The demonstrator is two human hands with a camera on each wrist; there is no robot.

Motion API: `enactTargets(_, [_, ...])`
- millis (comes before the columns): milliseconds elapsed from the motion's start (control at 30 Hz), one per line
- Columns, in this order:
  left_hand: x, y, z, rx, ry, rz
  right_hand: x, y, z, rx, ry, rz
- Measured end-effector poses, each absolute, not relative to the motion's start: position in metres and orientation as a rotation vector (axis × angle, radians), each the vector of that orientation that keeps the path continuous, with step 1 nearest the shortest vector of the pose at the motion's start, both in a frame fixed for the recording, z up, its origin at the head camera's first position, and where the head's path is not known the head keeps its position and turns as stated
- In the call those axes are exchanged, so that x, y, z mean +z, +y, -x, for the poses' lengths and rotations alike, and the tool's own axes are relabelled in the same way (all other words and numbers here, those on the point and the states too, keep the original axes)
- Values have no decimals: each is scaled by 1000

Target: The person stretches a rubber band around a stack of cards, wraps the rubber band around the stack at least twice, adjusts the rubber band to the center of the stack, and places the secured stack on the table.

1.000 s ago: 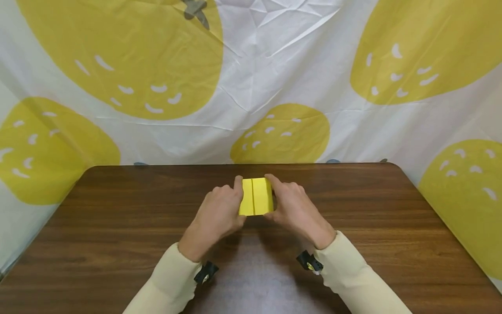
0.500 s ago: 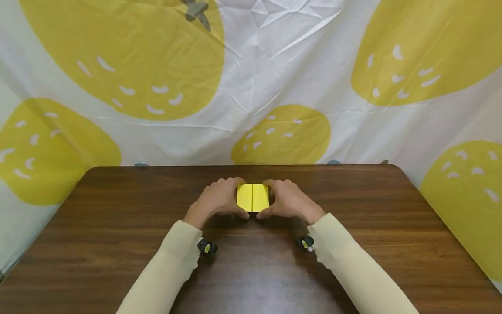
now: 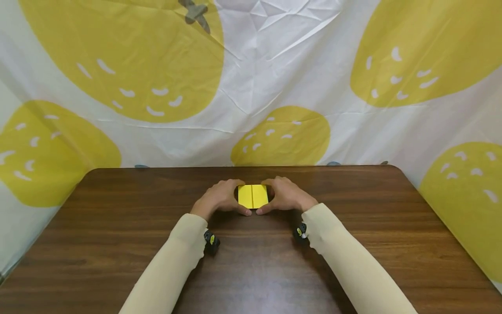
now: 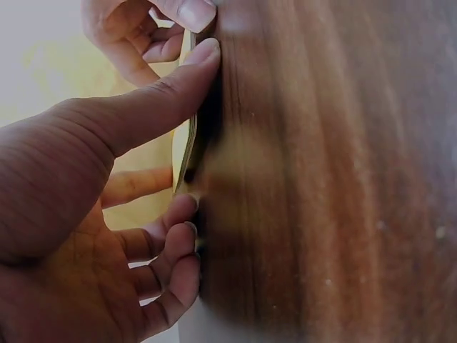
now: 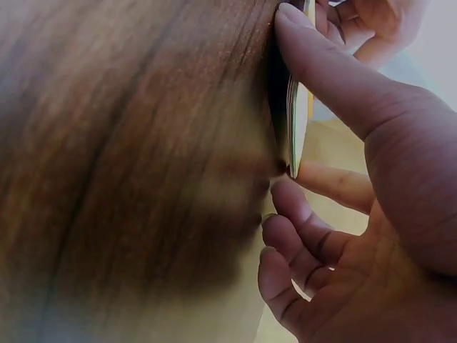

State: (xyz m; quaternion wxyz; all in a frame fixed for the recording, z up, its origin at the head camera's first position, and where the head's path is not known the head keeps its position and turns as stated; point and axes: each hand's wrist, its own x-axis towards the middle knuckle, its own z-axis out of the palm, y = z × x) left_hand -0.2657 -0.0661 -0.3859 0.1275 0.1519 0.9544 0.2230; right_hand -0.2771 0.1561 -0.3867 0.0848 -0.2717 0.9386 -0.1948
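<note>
In the head view a small yellow folded paper (image 3: pixel 245 197), nearly square, with a seam running down its middle, lies flat at or just above the table near its far edge. My left hand (image 3: pixel 216 197) holds its left side, thumb at the near edge and forefinger at the far one. The right hand (image 3: pixel 288 196) grips the opposite side in the same way. Seen edge-on in the left wrist view, the paper (image 4: pixel 184 153) has several thin layers. In the right wrist view a pale and green layered edge of the paper (image 5: pixel 293 132) shows between thumb and forefinger.
A dark brown wooden table (image 3: pixel 117 244) with rounded far corners spreads under both arms. Behind and beside it hangs a white cloth (image 3: pixel 251 87) with large yellow fruit prints. Black devices are strapped at the left wrist (image 3: pixel 212 242) and right wrist (image 3: pixel 300 232).
Both hands have moved the folded paper down toward the table, and it now appears flatter and smaller. Thumbs and forefingers have settled around its near and far edges; the wrists have moved forward and lower.
</note>
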Motion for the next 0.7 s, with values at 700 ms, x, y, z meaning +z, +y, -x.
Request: enactTargets(700, [-385,-82,251,744,2872,-505,-383,173,258,-767,2877,686])
